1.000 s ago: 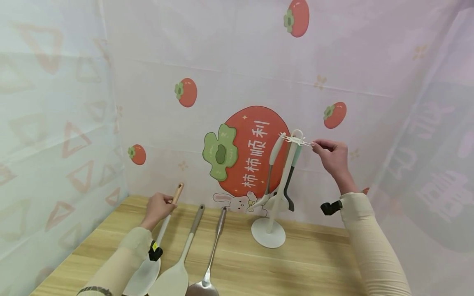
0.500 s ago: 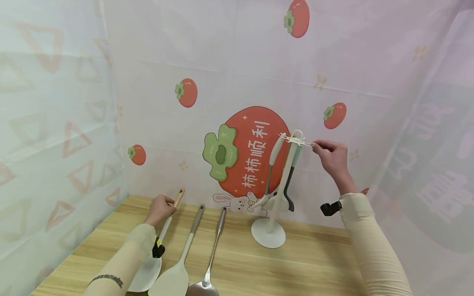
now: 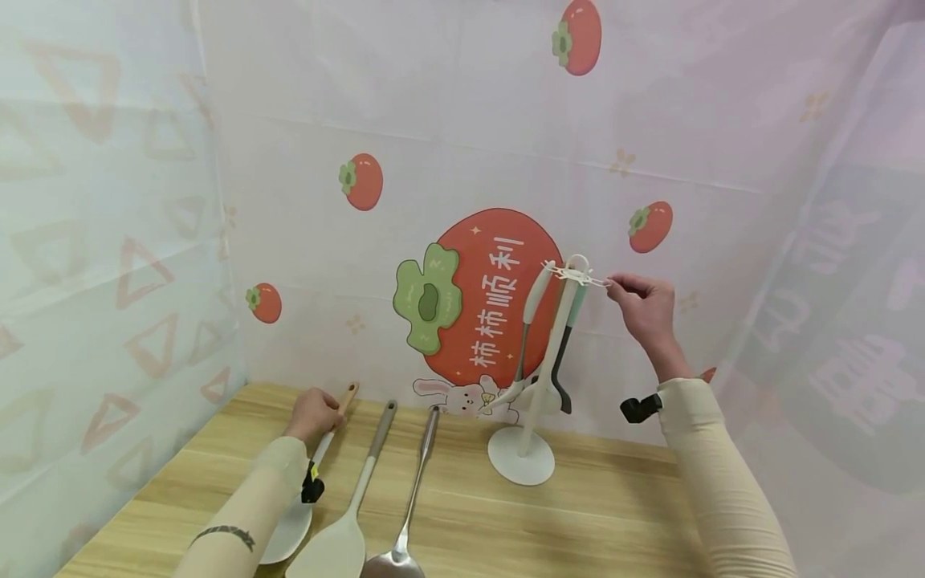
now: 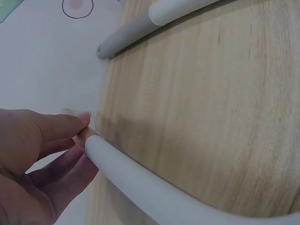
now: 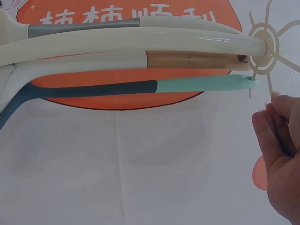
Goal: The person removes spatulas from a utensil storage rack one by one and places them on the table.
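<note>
My left hand pinches the wooden handle end of a white spatula, which slants down toward the front left. In the left wrist view, thumb and fingertips meet around the wooden part just above the white shaft. The spatula's head is partly hidden by the sleeve. My right hand pinches one hook of a white utensil stand at its top. Hanging from the stand are a mint-handled utensil, a wooden-handled one and one with a pale handle.
A beige turner with a grey handle end lies beside the white spatula on the wooden table. To its right lies a metal ladle. A printed cloth backdrop stands right behind the table.
My left hand has lowered the spatula's handle end toward the table and shifted slightly right. My right hand stays at the same hook.
</note>
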Motion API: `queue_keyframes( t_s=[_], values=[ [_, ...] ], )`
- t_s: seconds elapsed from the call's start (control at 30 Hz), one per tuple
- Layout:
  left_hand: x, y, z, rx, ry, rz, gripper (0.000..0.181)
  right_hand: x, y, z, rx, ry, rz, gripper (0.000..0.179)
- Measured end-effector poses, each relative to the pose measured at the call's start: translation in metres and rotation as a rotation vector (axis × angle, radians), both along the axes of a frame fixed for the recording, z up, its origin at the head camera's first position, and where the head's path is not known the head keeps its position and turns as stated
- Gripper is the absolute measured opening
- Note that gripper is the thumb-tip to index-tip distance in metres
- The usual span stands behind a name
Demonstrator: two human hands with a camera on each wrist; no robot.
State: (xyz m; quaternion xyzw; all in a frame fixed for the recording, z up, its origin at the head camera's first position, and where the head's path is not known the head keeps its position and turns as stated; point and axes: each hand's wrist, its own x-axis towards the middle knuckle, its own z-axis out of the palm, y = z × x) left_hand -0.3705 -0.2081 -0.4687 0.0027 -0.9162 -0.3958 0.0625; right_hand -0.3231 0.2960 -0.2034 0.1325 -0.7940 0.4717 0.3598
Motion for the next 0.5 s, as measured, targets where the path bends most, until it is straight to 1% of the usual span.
queue_keyframes(
  t_s=[0.07,0.17,0.27,0.4,0.5],
  values=[
    [-0.0002,-0.0019,-0.003,-0.004,-0.02,-0.003,0.033,-0.0006,-0.0004,-0.0007,-0.003,0.004,-0.003,0.02],
    [0.0015,-0.0048,-0.0059,-0.008,-0.018,-0.013,0.029,-0.0016,-0.0006,-0.0021,-0.004,0.011,0.002,0.021],
    [0.0026,-0.0078,-0.0081,-0.007,-0.015,-0.009,0.025,-0.0021,-0.0007,-0.0027,0.002,0.021,0.009,0.022],
    [0.0039,-0.0096,-0.0076,-0.039,0.017,0.0,0.023,-0.0012,-0.0004,-0.0024,0.003,0.02,0.008,0.021],
    [0.0033,-0.0102,-0.0093,-0.084,0.062,0.015,0.02,-0.0006,0.0003,-0.002,-0.001,0.012,0.005,0.022]
  ],
)
